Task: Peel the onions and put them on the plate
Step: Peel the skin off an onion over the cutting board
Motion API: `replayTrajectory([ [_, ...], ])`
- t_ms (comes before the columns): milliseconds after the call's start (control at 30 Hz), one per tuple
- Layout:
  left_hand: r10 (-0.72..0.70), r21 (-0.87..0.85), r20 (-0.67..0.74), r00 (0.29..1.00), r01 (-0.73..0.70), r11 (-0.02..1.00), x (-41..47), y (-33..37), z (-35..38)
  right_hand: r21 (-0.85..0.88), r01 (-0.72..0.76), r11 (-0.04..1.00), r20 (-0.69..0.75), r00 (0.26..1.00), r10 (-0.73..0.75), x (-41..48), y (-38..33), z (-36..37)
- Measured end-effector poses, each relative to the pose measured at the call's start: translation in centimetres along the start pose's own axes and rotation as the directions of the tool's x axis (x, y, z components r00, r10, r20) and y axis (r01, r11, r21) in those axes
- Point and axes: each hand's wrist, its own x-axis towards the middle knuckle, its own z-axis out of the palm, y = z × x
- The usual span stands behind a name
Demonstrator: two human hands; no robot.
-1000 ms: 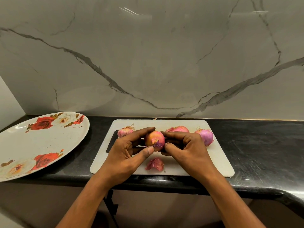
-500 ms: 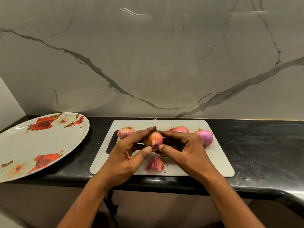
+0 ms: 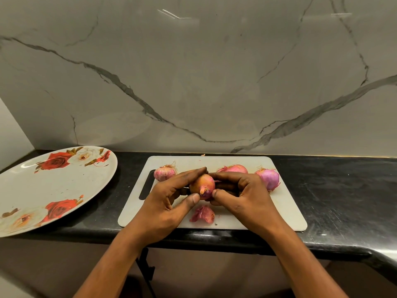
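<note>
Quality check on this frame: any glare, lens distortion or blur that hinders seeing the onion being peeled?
Head view: dim, warm light, yet the held onion, left hand and right hand look sharp. Head view: small glare streaks high on the marble wall, far from the work. Head view: wide-angle bending stretches the plate at the left edge and bows the counter.

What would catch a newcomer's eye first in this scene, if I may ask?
The left hand and right hand grip an onion over the board at centre, a peel scrap beneath it. Three other onions lie along the board's far edge, and a rose-patterned plate sits on the counter at left.
</note>
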Motion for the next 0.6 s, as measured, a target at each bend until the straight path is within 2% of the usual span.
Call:
replayTrajectory([
  [133,-0.015,-0.055,-0.002,1.000,0.015,0.998,0.0,0.4,0.0,0.001,0.004,1.000,-0.015,1.000,-0.004,0.0,0.1,0.0],
  [367,-0.032,-0.039,-0.018,0.999,0.031,0.999,0.1,0.3,-0.1,0.047,0.016,0.999,-0.016,1.000,-0.015,-0.1,-0.2,0.2],
  [600,-0.084,-0.190,-0.100,0.991,0.064,0.980,0.3,1.1,-0.1,0.156,-0.018,0.988,-0.130,0.991,0.039,0.1,0.3,-0.1],
])
